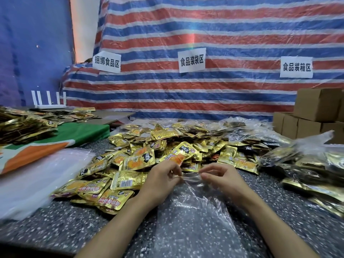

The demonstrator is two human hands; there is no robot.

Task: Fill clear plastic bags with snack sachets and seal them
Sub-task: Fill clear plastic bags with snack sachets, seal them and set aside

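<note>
Two pinches on the empty clear bag (193,211) mouth: left hand (160,180), right hand (221,178). Bag runs lengthwise toward the person; sachets (167,146) lie heaped just beyond, nearer left hand.

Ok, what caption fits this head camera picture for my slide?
Left hand and right hand pinch the mouth of an empty clear bag beside heaped gold sachets.

Only two arms of the person showed. The left hand (162,178) and the right hand (221,178) were bare, with slender fingers (168,165). Behind each hand, the left forearm (122,220) and the right forearm (260,220) were slim, smooth and uncovered all the way to the lower edge of the view. Fingernails were too small to judge.
</note>
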